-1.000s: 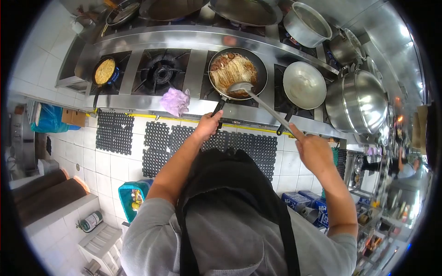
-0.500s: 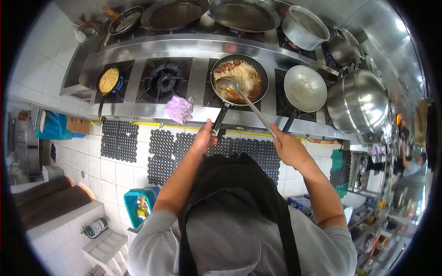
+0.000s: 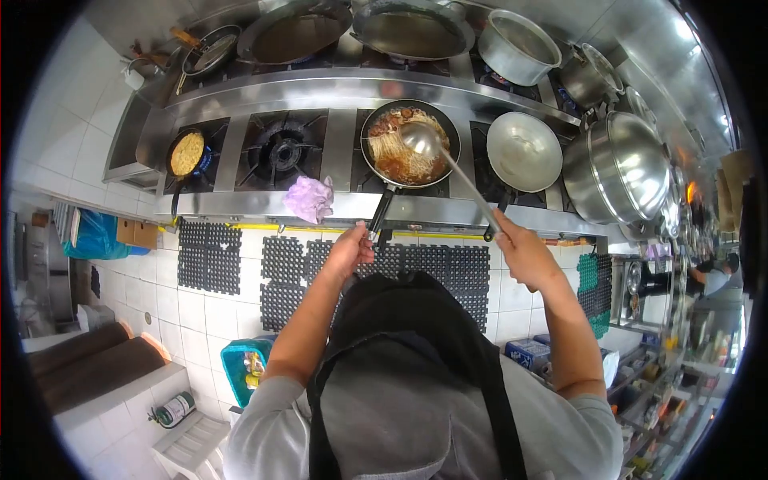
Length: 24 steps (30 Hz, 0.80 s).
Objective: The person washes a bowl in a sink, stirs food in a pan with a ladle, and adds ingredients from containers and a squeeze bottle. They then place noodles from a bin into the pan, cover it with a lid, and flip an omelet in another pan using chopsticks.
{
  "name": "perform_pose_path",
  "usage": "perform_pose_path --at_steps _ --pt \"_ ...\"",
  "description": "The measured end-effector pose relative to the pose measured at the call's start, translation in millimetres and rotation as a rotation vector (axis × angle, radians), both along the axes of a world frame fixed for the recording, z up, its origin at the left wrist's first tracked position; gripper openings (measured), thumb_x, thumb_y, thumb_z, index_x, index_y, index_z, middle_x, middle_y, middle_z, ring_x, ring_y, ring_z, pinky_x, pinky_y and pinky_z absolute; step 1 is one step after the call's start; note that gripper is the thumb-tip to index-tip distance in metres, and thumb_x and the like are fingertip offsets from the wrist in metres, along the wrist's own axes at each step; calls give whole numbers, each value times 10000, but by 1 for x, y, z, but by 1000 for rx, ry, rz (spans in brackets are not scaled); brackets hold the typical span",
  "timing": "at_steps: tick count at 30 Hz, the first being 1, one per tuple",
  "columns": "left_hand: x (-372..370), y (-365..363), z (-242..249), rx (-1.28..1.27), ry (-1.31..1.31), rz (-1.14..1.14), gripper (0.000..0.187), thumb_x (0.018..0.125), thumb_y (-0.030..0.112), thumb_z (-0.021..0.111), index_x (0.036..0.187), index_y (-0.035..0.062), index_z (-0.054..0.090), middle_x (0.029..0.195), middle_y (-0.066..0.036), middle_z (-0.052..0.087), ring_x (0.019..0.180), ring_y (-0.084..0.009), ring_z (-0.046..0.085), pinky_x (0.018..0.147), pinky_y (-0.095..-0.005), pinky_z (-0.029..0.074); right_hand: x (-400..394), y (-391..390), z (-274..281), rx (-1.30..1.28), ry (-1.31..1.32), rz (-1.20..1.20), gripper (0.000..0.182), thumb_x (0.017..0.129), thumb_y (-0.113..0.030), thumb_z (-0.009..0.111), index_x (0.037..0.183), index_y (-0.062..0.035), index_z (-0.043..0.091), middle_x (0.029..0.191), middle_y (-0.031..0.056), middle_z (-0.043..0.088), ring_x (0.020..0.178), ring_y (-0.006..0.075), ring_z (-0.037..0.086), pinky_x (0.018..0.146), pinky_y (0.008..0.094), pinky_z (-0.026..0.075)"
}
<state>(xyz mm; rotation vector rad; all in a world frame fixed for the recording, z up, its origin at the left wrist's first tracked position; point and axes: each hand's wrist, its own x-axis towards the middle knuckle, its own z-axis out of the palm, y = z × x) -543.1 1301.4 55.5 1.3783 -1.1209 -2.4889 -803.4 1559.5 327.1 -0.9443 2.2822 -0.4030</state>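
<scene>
A black frying pan [image 3: 373, 169] sits on a burner, holding noodles [image 3: 390, 150] in brown sauce with darker chunks at the far side. My left hand [image 3: 350, 250] is closed at the end of the pan's black handle, thumb along it. My right hand [image 3: 526, 254] grips the long metal handle of a ladle [image 3: 420, 138]. The ladle's bowl rests over the noodles with its rounded back facing up. A crumpled lilac cloth [image 3: 310, 199] lies on the stove's front edge, left of the pan handle.
On the left burner, a small pan [image 3: 188, 154] of yellow food stands over a blue flame. Right of my pan are a pale wok [image 3: 524, 152] and a big steel pot [image 3: 620, 168]. Large pans [image 3: 296, 32] and a deep pot [image 3: 520, 48] line the back row.
My right hand has shifted right and slightly down. The ladle's bowl has turned over and moved right across the noodles, which now lie more spread out.
</scene>
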Motion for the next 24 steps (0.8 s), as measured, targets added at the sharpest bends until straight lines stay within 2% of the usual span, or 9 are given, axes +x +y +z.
perform_pose_path --at_steps 1,4,7,10,12,15,17,20,24 --pt "-3 0 -2 -13 -7 -2 463 1137 545 554 1115 89 632 927 -51 659 730 -203 682 695 -398 608 -3 -2 10 59 -55 -80 572 1123 -215 521 1674 -81 452 905 243 739 693 346 743 703 456 621" --pt "1 1 -12 -5 7 2 436 1137 525 564 1108 96 634 902 -42 664 726 -197 683 698 -396 610 -15 12 -35 33 -268 -251 581 1132 -230 506 1698 -118 433 749 123 624 514 197 618 498 373 557" --pt "9 1 -13 46 22 23 417 1136 510 572 1111 99 636 896 -39 666 725 -195 683 697 -395 609 -19 9 -41 11 -354 -322 606 1149 -262 486 1743 -235 367 688 10 530 467 128 512 419 318 473" --pt "25 -2 -16 73 7 34 423 1134 507 576 1114 89 637 902 -38 660 711 -193 680 685 -393 614 -23 0 -13 36 -225 -258 611 1144 -270 497 1741 -240 372 697 6 516 471 128 524 420 329 487" --pt "38 -4 -21 71 -2 36 437 1132 513 577 1115 80 636 905 -36 654 697 -190 678 672 -392 620 -18 -4 -23 20 -154 -223 616 1134 -257 499 1737 -215 378 730 58 593 486 138 553 427 343 503" --pt "51 -5 -12 10 -77 36 410 1131 486 583 1092 83 645 901 -37 648 702 -190 677 668 -390 618 -19 -2 -59 -26 165 -15 589 1100 -244 543 1679 -163 471 917 254 769 779 417 758 758 550 620" --pt "57 -6 -12 55 -54 63 394 1130 469 585 1089 83 652 902 -39 644 709 -191 673 663 -387 615 -24 -11 -48 12 364 141 586 1093 -217 542 1673 -164 473 993 292 772 942 474 748 895 594 585" --pt "62 -3 -17 38 -72 19 388 1128 469 589 1091 87 651 903 -40 645 712 -187 668 661 -385 614 -18 -31 -15 89 484 151 593 1088 -197 551 1675 -174 468 963 265 779 929 454 759 880 592 592" --pt "50 8 -16 57 -71 5 373 1117 452 625 1093 81 655 892 -46 660 708 -216 678 684 -403 610 -16 -52 -49 199 542 204 622 1062 -177 594 1670 -163 463 997 260 783 928 452 757 859 603 586"
